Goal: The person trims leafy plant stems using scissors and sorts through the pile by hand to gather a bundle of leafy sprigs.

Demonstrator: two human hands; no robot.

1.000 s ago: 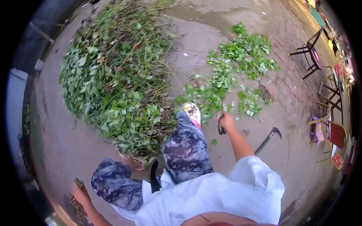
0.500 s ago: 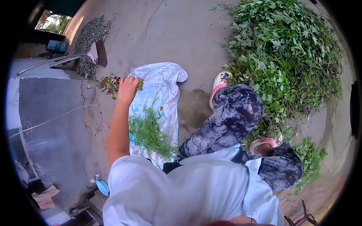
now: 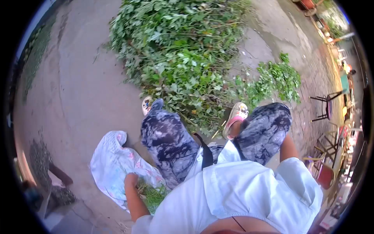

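My left hand (image 3: 131,179) is low over the white printed cloth (image 3: 107,158), beside a heap of thin green stems (image 3: 154,198) lying on it. Its fingers point away from me and are too blurred to show whether they hold anything. On the right, my forearm reaches down past my patterned trouser knee (image 3: 269,128), which hides my right hand. A large pile of leafy green plants (image 3: 175,58) lies on the ground in front of my feet.
A smaller bunch of leafy stems (image 3: 282,80) lies to the right of the pile. Chairs (image 3: 326,107) stand along the right side. At the lower left are a broom (image 3: 60,176) and a dark scattered heap (image 3: 40,158). Bare concrete (image 3: 85,82) stretches left of the pile.
My view has swung right, bringing the chairs in. My left hand has come back from the cloth's far left side to beside the thin stems; the stem bunch it held no longer shows.
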